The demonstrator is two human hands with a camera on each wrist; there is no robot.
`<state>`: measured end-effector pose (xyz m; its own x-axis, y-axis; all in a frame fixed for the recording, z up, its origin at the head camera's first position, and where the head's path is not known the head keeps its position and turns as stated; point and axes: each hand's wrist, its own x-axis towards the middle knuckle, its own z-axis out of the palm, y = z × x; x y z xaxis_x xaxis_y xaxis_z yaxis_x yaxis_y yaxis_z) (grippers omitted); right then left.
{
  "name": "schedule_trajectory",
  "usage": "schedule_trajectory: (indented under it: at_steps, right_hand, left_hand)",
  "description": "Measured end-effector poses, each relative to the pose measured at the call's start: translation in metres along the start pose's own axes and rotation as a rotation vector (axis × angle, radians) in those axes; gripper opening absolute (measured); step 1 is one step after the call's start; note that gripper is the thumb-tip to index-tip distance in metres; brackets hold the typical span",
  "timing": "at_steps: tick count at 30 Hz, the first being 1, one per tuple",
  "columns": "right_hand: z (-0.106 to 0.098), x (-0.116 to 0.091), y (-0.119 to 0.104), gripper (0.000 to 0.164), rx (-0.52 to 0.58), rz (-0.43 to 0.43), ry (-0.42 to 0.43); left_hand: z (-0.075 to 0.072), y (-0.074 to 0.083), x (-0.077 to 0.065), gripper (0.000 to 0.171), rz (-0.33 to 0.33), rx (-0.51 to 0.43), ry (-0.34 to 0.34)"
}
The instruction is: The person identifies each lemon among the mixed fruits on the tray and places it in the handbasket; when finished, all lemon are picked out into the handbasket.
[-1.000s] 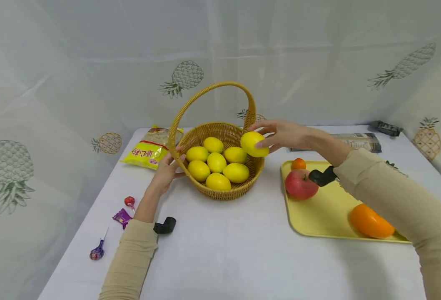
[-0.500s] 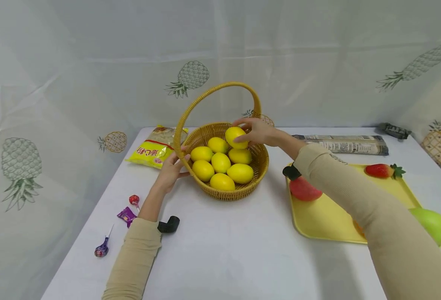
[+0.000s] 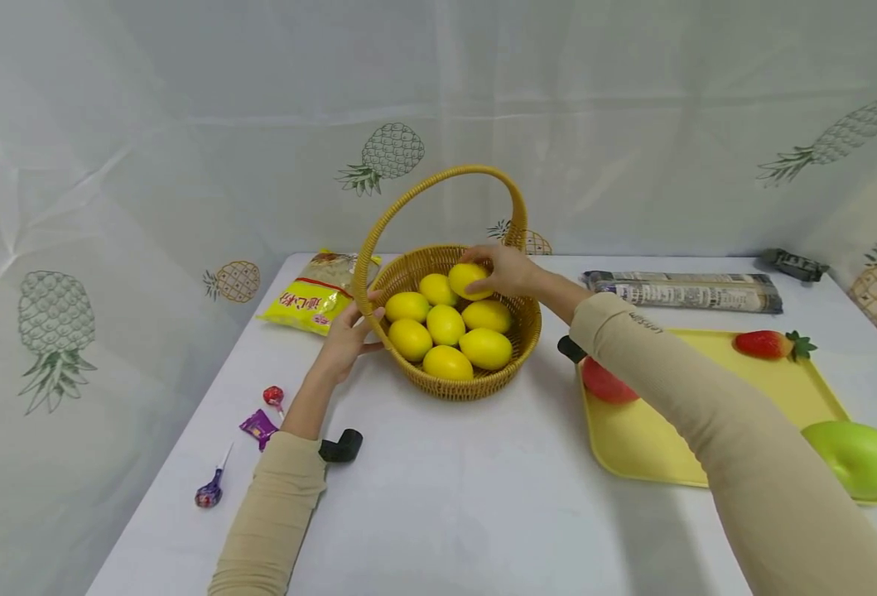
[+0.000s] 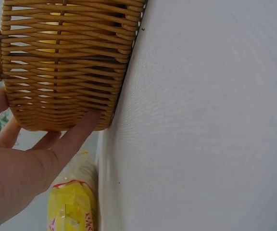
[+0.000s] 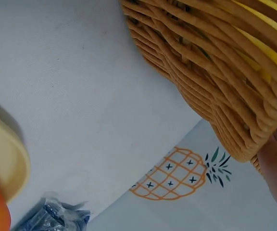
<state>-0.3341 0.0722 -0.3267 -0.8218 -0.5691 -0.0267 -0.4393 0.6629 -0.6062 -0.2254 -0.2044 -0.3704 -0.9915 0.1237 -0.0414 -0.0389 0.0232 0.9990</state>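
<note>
A wicker basket (image 3: pixel 459 391) with a tall arched handle stands mid-table, holding several yellow lemons (image 3: pixel 445 324). Over its back right part, my right hand (image 3: pixel 511 271) grips one lemon (image 3: pixel 469 281) between thumb and fingers, low among the others. The basket wall (image 5: pixel 201 62) hides most of that hand in the right wrist view. My left hand (image 3: pixel 344 339) rests against the basket's outer left side, beside the foot of the handle. In the left wrist view, its spread, nearly straight fingers (image 4: pixel 76 137) touch the woven wall.
To the right, a yellow tray (image 3: pixel 635 447) bears a red apple (image 3: pixel 606 382), strawberry (image 3: pixel 764 344) and green fruit (image 3: pixel 859 457). Behind it lies a long package (image 3: pixel 691 291). A yellow food bag (image 3: pixel 300 306) sits left of the basket. Lollipops (image 3: pixel 209 490) and a purple sweet (image 3: pixel 259 426) lie at left.
My right hand has moved left and down into the basket with its lemon, setting it among the others. My left hand stays against the basket. The head view has shifted slightly.
</note>
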Motion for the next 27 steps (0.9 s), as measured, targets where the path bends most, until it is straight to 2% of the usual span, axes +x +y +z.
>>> schedule_trajectory:
  at_steps: [5, 9, 14, 21, 27]
  right_hand:
    - [0.0, -0.002, 0.002, 0.052, -0.023, -0.05, -0.017]
    - [0.0, -0.006, 0.005, 0.048, -0.047, -0.061, 0.026]
    - [0.0, -0.01, 0.008, 0.045, -0.011, -0.06, 0.074]
    - [0.001, -0.012, 0.011, 0.05, 0.077, -0.039, -0.037]
    - [-0.002, -0.013, 0.015, 0.048, 0.16, -0.021, -0.075]
  left_hand:
    - [-0.003, -0.012, 0.009, 0.049, 0.0, -0.013, 0.004]
    - [-0.007, -0.022, 0.016, 0.047, 0.002, -0.007, 0.012]
    - [-0.008, -0.025, 0.018, 0.046, 0.021, 0.019, 0.018]
    - [-0.008, -0.027, 0.018, 0.046, 0.024, 0.027, 0.02]
    - [-0.007, -0.023, 0.017, 0.047, 0.002, 0.01, 0.015]
